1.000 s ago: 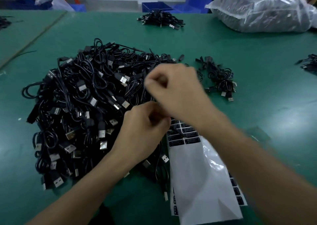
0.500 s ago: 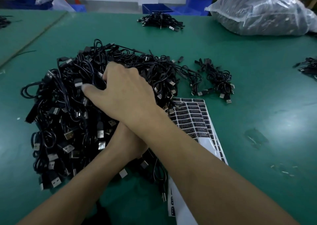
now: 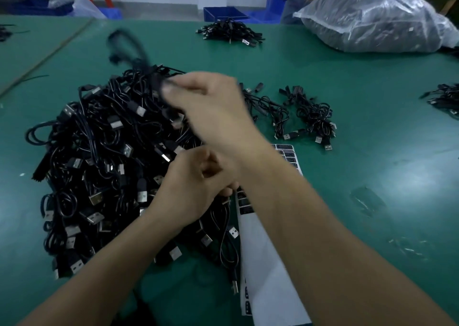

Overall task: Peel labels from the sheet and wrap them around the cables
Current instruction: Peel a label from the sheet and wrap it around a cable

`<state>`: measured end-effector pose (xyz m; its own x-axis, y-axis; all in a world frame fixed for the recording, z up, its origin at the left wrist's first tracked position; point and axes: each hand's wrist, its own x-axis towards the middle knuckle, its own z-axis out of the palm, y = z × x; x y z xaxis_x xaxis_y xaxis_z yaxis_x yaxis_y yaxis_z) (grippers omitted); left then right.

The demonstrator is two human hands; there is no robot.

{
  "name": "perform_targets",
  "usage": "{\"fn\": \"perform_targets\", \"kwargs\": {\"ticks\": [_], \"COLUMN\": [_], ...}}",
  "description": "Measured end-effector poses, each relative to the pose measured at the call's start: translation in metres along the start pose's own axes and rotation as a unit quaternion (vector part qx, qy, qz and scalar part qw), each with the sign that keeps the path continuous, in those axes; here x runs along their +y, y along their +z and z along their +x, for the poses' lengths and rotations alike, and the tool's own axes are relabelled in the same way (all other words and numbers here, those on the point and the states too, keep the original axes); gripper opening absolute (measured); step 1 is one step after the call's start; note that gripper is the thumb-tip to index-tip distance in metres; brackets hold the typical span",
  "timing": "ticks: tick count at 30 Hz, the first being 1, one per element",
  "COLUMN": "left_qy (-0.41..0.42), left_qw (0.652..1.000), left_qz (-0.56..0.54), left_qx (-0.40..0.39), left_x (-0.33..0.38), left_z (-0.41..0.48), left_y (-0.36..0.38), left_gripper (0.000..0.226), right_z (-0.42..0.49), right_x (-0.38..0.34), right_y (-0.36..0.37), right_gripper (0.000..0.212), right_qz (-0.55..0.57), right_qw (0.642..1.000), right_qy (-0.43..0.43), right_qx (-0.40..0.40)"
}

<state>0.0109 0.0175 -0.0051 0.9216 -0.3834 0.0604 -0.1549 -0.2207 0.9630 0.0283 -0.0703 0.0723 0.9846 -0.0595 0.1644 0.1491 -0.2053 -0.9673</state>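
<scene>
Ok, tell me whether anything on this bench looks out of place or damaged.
Nothing looks damaged. The green mat carries scuffed patches right of the label sheet, and that sheet lies askew, hard against the cable pile.

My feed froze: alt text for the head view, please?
The right hand holds a blurred black cable up over the USB cable pile; the left hand, fingers curled, is beside the label sheet on the green table.

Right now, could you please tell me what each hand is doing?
Left hand: fingers curled, contents hidden, cannot tell.
Right hand: grips a black cable above the pile.
</scene>
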Motion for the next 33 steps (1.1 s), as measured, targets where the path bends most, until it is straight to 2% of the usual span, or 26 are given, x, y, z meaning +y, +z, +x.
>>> {"fn": "perform_targets", "kwargs": {"ticks": [2,4,8,11,13,16,21,23,26,27,30,33], "left_qy": [-0.026,-0.045,-0.058,-0.044,-0.04,-0.034,-0.013,-0.004,-0.001,-0.006,-0.034,-0.034], "left_qw": [0.996,0.989,0.984,0.984,0.981,0.981,0.971,0.969,0.969,0.971,0.981,0.991], "left_qz": [-0.082,-0.138,-0.168,-0.171,-0.185,-0.191,-0.236,-0.244,-0.241,-0.23,-0.182,-0.129], "left_qx": [-0.004,0.008,-0.002,-0.03,-0.037,-0.005,0.043,0.043,0.055,0.06,0.053,0.032], "left_x": [0.001,0.007,0.015,0.018,0.02,0.022,0.026,0.029,0.031,0.031,0.031,0.031], "left_z": [-0.001,-0.003,-0.005,-0.005,-0.006,-0.006,-0.008,-0.01,-0.011,-0.011,-0.009,-0.006], "left_y": [0.0,-0.001,-0.004,-0.006,-0.006,-0.005,-0.004,-0.003,-0.002,-0.002,-0.007,-0.012], "left_gripper": [0.005,0.009,0.028,0.04,0.043,0.04,0.037,0.035,0.037,0.038,0.038,0.031], "right_z": [-0.011,-0.026,-0.054,-0.071,-0.077,-0.082,-0.091,-0.092,-0.091,-0.091,-0.09,-0.086], "right_x": [0.006,0.017,0.05,0.067,0.074,0.076,0.077,0.078,0.082,0.083,0.085,0.092], "right_y": [-0.029,-0.058,-0.095,-0.096,-0.089,-0.078,-0.073,-0.076,-0.086,-0.088,-0.085,-0.089], "right_gripper": [0.01,0.011,0.012,0.014,0.016,0.017,0.015,0.019,0.037,0.034,0.008,0.018], "right_qz": [0.066,0.097,0.136,0.157,0.125,0.071,0.054,0.012,-0.109,-0.142,-0.191,-0.243], "right_qw": [0.997,0.995,0.988,0.986,0.992,0.996,0.994,0.998,0.994,0.989,0.981,0.97], "right_qy": [-0.011,-0.001,0.067,0.06,0.023,-0.025,-0.022,-0.025,-0.014,-0.018,-0.024,-0.006], "right_qx": [0.029,0.019,0.001,-0.016,-0.026,-0.044,-0.089,-0.056,-0.026,-0.034,-0.029,0.032]}}
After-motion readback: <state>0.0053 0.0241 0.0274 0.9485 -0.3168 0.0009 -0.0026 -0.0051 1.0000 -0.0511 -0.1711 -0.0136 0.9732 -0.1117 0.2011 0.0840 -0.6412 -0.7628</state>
